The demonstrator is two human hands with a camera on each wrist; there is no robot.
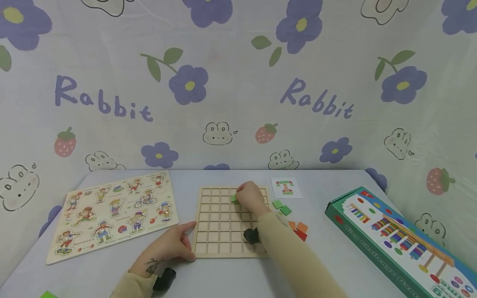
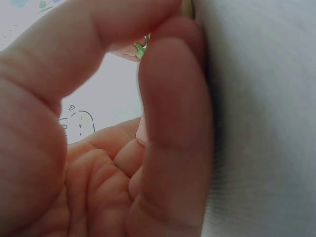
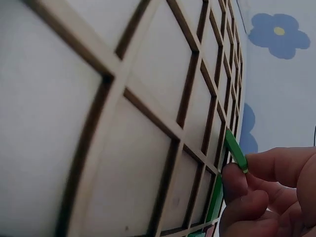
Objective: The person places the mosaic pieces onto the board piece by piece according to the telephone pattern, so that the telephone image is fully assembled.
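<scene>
A wooden grid board [image 1: 198,215] lies on the white table in front of me. My right hand [image 1: 251,198] reaches over its upper part and pinches a green square tile [image 3: 236,150] between thumb and finger, tilted with its lower edge at a cell. Beneath those fingers, another green tile [image 3: 216,197] sits in the grid in the right wrist view, with a pinkish piece [image 3: 210,231] beside it; the hand hides these in the head view. My left hand [image 1: 169,244] touches the board's left edge with fingertip and thumb spread apart.
Right of the board lie loose green tiles [image 1: 285,210], orange tiles [image 1: 302,227] and a red tile [image 1: 300,235]. A pattern card [image 1: 275,188] is behind them. A wooden picture puzzle [image 1: 123,211] lies left, a green game box [image 1: 395,244] right. One green piece [image 1: 48,294] shows at the front left.
</scene>
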